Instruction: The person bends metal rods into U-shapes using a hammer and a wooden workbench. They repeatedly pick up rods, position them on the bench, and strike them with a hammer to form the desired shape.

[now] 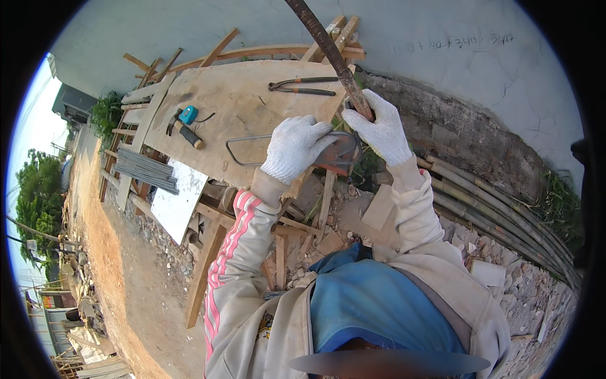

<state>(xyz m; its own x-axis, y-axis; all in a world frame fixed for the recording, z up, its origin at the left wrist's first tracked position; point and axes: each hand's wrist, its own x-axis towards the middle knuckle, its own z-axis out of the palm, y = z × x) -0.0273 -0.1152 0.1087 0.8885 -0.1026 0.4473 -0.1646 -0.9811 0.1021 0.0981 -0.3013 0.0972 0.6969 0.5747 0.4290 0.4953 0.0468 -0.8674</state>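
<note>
My left hand (298,150), in a white knitted glove, is closed on a thin metal rod (243,139) bent into a rectangular shape at the near right of the plywood-topped bench (221,95). Beside those fingers is a rusty reddish metal piece (341,165) at the bench edge, partly covered by the hand. My right hand (382,129), gloved too, is wrapped around the lower end of a long rusty metal bar (325,47). The bar slants up and left past the top of the view. How its lower end meets the rod is hidden by the glove.
On the plywood lie pincers (303,85), a hammer (188,135) and a teal tape measure (188,114). Cut metal rods (145,169) and a white board (180,199) are at the left. Bamboo poles (499,215) and rubble (505,297) lie right; a wall (442,38) stands behind.
</note>
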